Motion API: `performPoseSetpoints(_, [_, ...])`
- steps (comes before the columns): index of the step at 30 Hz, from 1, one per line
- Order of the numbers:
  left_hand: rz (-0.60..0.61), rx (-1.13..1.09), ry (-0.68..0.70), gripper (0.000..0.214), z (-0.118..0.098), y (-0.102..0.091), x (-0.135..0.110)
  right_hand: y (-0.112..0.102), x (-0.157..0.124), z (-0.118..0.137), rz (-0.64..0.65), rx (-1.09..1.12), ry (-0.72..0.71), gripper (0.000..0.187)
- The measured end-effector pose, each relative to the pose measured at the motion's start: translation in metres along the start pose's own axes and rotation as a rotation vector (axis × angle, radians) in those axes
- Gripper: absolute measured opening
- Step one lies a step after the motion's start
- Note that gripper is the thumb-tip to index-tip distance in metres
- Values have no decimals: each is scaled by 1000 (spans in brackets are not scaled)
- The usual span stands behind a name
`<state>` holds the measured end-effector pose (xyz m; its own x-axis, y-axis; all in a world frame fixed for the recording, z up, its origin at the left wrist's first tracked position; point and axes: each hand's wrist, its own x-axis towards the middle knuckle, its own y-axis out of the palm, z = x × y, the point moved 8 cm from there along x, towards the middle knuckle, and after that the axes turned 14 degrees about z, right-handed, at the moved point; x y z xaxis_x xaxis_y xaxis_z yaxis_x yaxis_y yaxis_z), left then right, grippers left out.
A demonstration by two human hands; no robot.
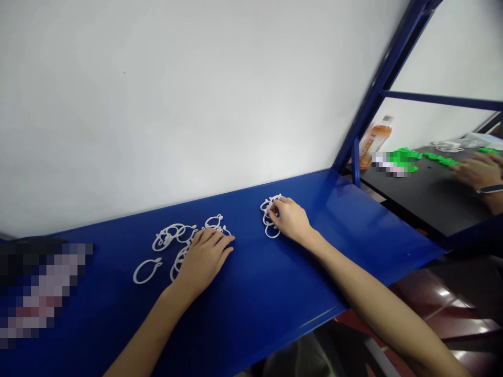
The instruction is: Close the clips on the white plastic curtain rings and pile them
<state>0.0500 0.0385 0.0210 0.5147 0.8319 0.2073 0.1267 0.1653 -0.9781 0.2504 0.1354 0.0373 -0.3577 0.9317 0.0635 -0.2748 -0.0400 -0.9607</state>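
while left hand lies open over loose rings, right hand pinches stacked rings, with a bottle beyond.

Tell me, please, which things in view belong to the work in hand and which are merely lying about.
In hand: left hand on loose white rings; right hand holding a small ring cluster.
Lying about: orange bottle, green parts, another person's hand.

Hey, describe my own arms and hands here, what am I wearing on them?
The left forearm and right forearm are bare up to the frame edge: no sleeves show. The left hand and right hand carry no gloves, and no finger rings, watch or bracelet can be seen. The dark wristband belongs to another person's hand at far right.
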Motion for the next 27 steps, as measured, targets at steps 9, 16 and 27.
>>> performPoseSetpoints(9, [-77,38,-258,32,24,-6,-6,-8,-6,10,-76,-79,-32,16])
performPoseSetpoints(16, [38,8,-317,30,32,8,-6,3,-19,52,-2,12,-396,18])
performPoseSetpoints(27, [86,-67,-188,24,17,9,-3,39,-43,101,209,21,-682,30])
